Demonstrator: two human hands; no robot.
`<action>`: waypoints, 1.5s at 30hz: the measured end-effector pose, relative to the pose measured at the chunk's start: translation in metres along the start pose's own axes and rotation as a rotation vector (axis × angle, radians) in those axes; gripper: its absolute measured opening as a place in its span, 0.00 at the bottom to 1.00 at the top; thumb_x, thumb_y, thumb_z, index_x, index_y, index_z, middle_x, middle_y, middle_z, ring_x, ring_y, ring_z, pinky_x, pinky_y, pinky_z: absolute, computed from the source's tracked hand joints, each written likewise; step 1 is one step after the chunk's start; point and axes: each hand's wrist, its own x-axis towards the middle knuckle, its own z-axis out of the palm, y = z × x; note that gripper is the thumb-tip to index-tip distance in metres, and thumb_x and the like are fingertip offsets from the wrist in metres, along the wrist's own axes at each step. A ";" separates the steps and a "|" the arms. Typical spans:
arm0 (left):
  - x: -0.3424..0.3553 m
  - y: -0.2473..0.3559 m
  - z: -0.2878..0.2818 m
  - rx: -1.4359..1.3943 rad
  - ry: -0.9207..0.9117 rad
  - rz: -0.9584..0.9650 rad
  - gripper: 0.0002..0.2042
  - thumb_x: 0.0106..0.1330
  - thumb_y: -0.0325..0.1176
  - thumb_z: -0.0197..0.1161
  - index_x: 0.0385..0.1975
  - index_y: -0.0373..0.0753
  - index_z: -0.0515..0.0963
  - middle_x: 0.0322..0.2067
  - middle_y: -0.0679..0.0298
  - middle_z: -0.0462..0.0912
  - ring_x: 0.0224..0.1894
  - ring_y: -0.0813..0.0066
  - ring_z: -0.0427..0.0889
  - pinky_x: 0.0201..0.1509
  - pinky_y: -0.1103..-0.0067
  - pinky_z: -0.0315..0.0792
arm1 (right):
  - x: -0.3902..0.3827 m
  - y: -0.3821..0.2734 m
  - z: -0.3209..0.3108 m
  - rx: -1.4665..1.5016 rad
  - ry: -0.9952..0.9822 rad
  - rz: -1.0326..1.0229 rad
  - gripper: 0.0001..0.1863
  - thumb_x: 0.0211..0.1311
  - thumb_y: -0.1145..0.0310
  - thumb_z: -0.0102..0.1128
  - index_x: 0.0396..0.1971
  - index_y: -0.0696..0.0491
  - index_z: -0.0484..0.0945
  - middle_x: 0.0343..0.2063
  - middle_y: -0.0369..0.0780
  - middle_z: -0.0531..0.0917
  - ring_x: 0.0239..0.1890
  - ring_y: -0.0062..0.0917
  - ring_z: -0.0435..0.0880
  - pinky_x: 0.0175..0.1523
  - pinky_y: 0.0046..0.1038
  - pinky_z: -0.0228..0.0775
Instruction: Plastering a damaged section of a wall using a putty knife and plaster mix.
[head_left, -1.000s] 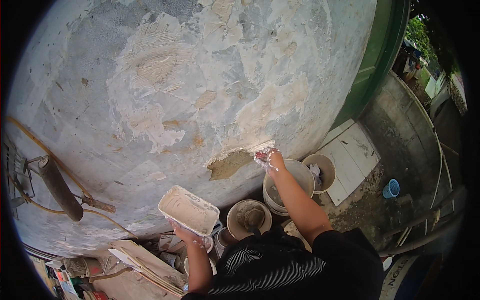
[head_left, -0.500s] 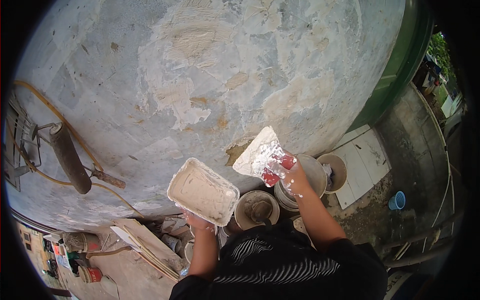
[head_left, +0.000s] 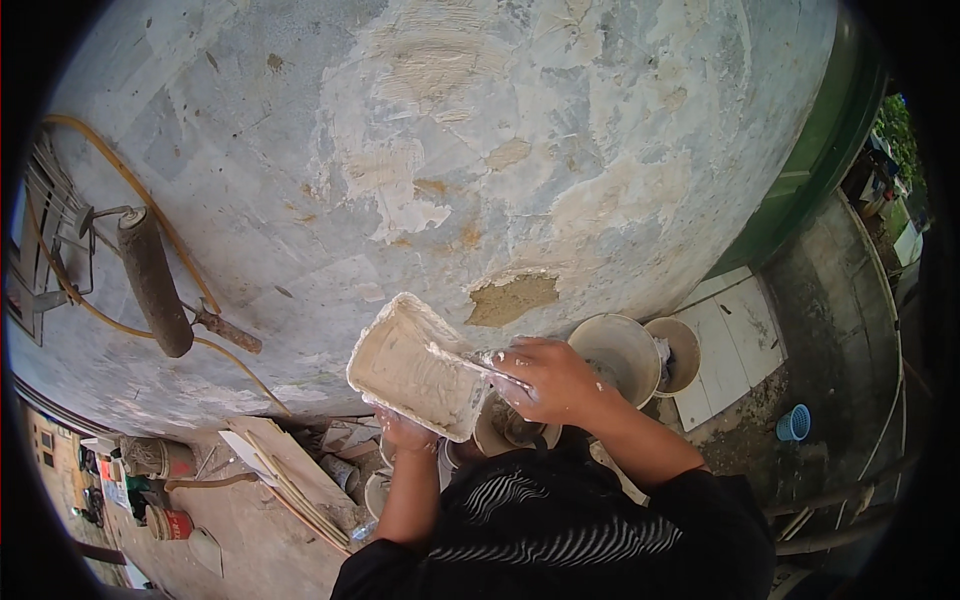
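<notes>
My left hand [head_left: 405, 428] grips a putty-crusted rectangular tub [head_left: 400, 360] from underneath, lifted in front of my body and tipped. My right hand [head_left: 545, 380] is closed on a putty knife [head_left: 460, 358] smeared with white filler, its blade edge-on inside the tub at the right side. Behind them is the patched wall [head_left: 560, 120], with a jagged bare patch [head_left: 510, 295] just above the tub. Both hands have white smears, and some fingertips are hidden by the tub and knife.
Buckets [head_left: 608, 360] stand along the wall's foot, beside white boards [head_left: 725, 350] and a blue basket [head_left: 793, 423]. At left hang a paint roller [head_left: 150, 280] and yellow hose [head_left: 170, 215]. Leaning boards [head_left: 280, 480] lie lower left; a green door [head_left: 790, 190] is at right.
My right hand has come away from the wall patch, down and inward, bringing the knife into the tub. The tub in my left hand has shifted right and up, and is tilted more.
</notes>
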 end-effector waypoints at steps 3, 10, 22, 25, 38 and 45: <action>0.003 -0.001 0.001 -0.008 -0.074 0.062 0.32 0.66 0.55 0.38 0.64 0.39 0.50 0.62 0.51 0.57 0.59 0.51 0.65 0.57 0.59 0.68 | -0.002 -0.005 0.001 0.029 -0.081 0.066 0.14 0.51 0.70 0.57 0.39 0.60 0.77 0.26 0.46 0.80 0.28 0.40 0.78 0.34 0.36 0.71; 0.003 -0.009 -0.026 0.349 -0.067 0.237 0.33 0.65 0.54 0.39 0.63 0.36 0.51 0.61 0.50 0.58 0.58 0.51 0.66 0.55 0.59 0.69 | -0.003 -0.024 0.004 0.148 -0.147 0.174 0.15 0.50 0.70 0.58 0.38 0.61 0.77 0.26 0.49 0.80 0.27 0.42 0.79 0.33 0.35 0.71; 0.011 0.000 0.024 -0.157 -0.008 0.063 0.33 0.65 0.56 0.35 0.63 0.37 0.50 0.63 0.51 0.54 0.61 0.50 0.62 0.59 0.57 0.65 | 0.017 -0.013 -0.008 0.178 -0.035 0.420 0.17 0.52 0.68 0.59 0.41 0.61 0.75 0.20 0.50 0.77 0.21 0.42 0.77 0.29 0.32 0.69; 0.013 -0.001 0.017 -0.029 -0.009 0.160 0.33 0.65 0.55 0.36 0.63 0.37 0.50 0.63 0.51 0.54 0.61 0.50 0.62 0.59 0.56 0.65 | 0.011 -0.014 -0.002 0.246 -0.076 0.569 0.19 0.52 0.69 0.60 0.42 0.64 0.73 0.19 0.45 0.79 0.19 0.27 0.75 0.28 0.26 0.68; 0.015 -0.018 -0.025 1.198 -0.003 0.893 0.31 0.66 0.51 0.39 0.62 0.33 0.51 0.61 0.50 0.57 0.58 0.50 0.66 0.57 0.56 0.67 | -0.010 -0.001 0.024 0.971 -0.075 0.816 0.13 0.59 0.79 0.51 0.44 0.62 0.71 0.32 0.36 0.80 0.32 0.14 0.76 0.38 0.20 0.70; 0.016 -0.014 -0.015 1.615 0.084 0.851 0.29 0.67 0.46 0.41 0.61 0.31 0.50 0.59 0.48 0.60 0.55 0.52 0.70 0.53 0.58 0.72 | -0.002 -0.005 0.023 0.554 0.188 0.549 0.14 0.56 0.75 0.56 0.43 0.63 0.73 0.27 0.42 0.81 0.24 0.21 0.77 0.31 0.24 0.70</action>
